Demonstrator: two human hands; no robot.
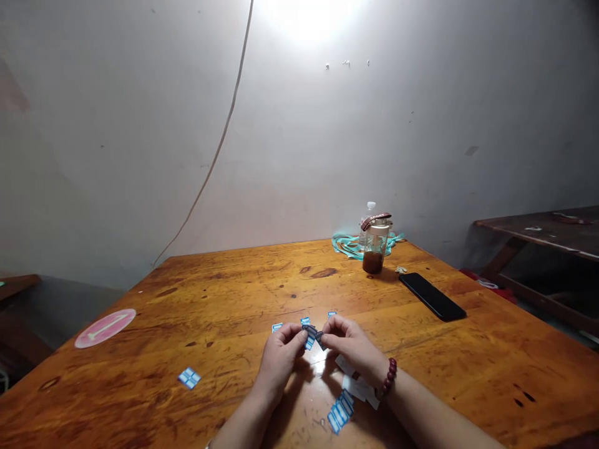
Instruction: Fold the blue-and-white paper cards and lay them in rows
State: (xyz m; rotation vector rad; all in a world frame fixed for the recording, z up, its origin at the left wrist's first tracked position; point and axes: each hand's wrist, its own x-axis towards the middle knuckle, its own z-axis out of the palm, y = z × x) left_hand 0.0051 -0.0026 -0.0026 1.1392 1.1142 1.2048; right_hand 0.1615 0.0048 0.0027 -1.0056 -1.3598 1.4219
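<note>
Closest to the camera, a pale strip of blue-and-white printed labels [340, 411] lies on the table, just below some torn white backing paper [356, 388] beside the right wrist, which wears a dark red bead bracelet [388, 377]. Both hands are raised over the table, with fingers curled narrowly inward and fingertips almost meeting. The left hand [279, 362] and the right hand [353, 349] together pinch a small dark folded piece [314, 333], and a short blue-and-white label strip [309, 341] hangs just below it; its exact material is too small to tell. Just beyond the fingers, small blue-and-white labels [305, 321] lie scattered on the orange-brown varnished wooden table [224, 293], and a separate blue-and-white label [189, 377] lies well to the left. Further left is a round pink sticker with a pale arrow-like mark [105, 328]. Farther off, a black smartphone [432, 297] lies face down or dark near the right side. Near the far edge stands a clear tumbler holding brown liquid [374, 262], with a dark red strap on its lid, in front of a plastic water bottle [370, 215] and a tangled teal cord [350, 246]. A dark wooden table [538, 227] stands off to the right, and a thin pale cable [219, 143] runs down the grey plaster wall [140, 156].
</note>
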